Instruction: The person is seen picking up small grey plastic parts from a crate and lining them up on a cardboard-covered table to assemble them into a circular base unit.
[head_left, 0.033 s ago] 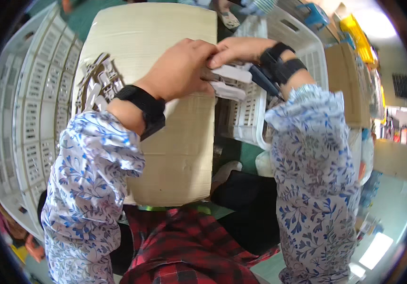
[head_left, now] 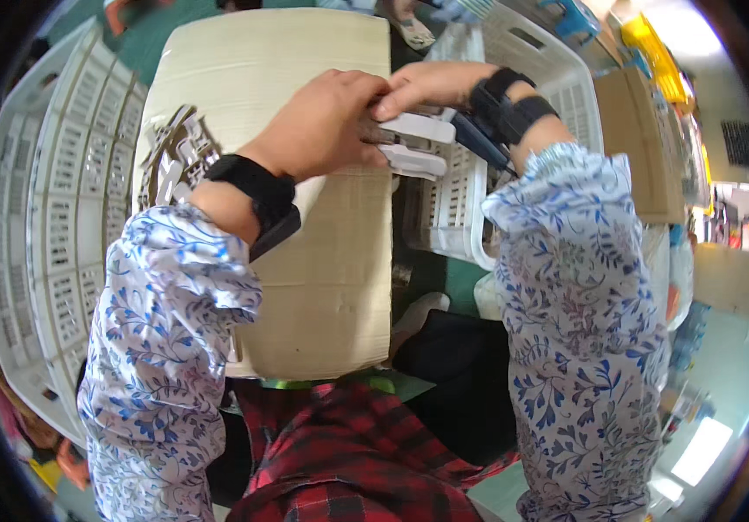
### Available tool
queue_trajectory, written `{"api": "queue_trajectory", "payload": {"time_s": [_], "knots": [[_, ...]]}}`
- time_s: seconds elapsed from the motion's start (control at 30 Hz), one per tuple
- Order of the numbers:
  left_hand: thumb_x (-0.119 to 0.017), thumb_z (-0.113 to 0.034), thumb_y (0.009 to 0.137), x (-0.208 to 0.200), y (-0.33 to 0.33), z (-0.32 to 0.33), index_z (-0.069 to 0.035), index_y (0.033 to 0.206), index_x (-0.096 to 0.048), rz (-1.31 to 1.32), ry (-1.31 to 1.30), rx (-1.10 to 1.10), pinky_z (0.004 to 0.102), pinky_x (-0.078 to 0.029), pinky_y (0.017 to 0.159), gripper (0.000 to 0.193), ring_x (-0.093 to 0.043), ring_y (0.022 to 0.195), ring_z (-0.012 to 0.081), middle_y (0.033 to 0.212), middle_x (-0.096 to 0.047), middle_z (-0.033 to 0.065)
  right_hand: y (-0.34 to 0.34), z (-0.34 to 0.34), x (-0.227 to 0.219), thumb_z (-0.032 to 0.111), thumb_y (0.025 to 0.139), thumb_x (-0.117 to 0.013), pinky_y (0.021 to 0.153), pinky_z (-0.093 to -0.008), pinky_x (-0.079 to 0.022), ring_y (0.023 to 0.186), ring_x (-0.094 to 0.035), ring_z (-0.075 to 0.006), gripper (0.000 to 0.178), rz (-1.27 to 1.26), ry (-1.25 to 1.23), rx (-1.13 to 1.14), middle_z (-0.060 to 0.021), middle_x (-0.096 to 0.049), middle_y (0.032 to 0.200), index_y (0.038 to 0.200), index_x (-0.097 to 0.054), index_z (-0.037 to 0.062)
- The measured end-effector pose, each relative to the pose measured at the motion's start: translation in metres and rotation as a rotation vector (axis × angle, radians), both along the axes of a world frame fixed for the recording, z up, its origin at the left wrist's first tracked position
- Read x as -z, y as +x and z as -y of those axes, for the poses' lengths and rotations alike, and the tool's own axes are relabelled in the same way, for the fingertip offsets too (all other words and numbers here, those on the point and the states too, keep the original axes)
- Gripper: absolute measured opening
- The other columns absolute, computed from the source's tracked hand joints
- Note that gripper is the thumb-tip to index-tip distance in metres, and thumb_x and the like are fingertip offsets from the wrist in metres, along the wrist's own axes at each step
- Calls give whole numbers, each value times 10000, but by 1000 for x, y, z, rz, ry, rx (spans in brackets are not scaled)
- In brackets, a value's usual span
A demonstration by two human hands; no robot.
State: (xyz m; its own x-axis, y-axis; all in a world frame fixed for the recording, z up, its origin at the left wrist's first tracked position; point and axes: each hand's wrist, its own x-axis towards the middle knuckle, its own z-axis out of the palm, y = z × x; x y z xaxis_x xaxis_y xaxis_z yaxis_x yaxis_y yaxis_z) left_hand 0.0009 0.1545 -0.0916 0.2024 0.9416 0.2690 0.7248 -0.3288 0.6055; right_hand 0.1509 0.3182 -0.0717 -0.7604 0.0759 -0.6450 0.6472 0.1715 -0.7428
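Observation:
My left hand [head_left: 326,122] is closed over the right edge of the upright-facing cardboard sheet [head_left: 313,287], gripping long white plastic pieces. Two of these pieces jut out to the right from under its fingers: an upper white piece [head_left: 418,129] and a lower white piece [head_left: 413,161], both round-ended. Against the left fingertips, my right hand [head_left: 439,84] is bent with thumb and fingers together; what they pinch is hidden. A pile of grey-brown and white slender pieces [head_left: 181,152] lies on the cardboard's left side, beside my left wrist.
Tall white slatted crates [head_left: 52,235] stand along the left. An open white crate [head_left: 453,209] sits to the right, partly under my right forearm, with a larger white basket [head_left: 557,70] behind. A brown carton [head_left: 640,143] is farther right. Another person's foot [head_left: 413,30] shows beyond the cardboard.
Both hands stay together with the white pieces in nearly the same pose. The whole view has shifted slightly, so the cardboard and hands appear a little farther left.

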Motion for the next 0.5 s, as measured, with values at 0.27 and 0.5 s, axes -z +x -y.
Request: {"api": "queue_trajectory", "payload": {"time_s": [0.27, 0.5], "knots": [[-886, -223, 716, -34, -6, -38, -13, 1314, -573, 49, -397, 11, 396, -459, 1017, 707, -612, 1141, 310, 1203, -664, 178, 3, 3, -35, 388, 866, -668, 818, -400, -521, 940, -681, -282, 452, -247, 911, -82, -167, -715, 1005, 1123, -664, 15], [-834, -284, 751, -37, -22, -61, -14, 1209, -637, -10, -607, 60, 385, -495, 929, 567, -663, 1023, 291, 1092, -712, 174, 25, 83, -12, 293, 634, -825, 884, -384, -418, 977, -606, -259, 475, -447, 1612, -98, -91, -657, 952, 983, -643, 28]]}}
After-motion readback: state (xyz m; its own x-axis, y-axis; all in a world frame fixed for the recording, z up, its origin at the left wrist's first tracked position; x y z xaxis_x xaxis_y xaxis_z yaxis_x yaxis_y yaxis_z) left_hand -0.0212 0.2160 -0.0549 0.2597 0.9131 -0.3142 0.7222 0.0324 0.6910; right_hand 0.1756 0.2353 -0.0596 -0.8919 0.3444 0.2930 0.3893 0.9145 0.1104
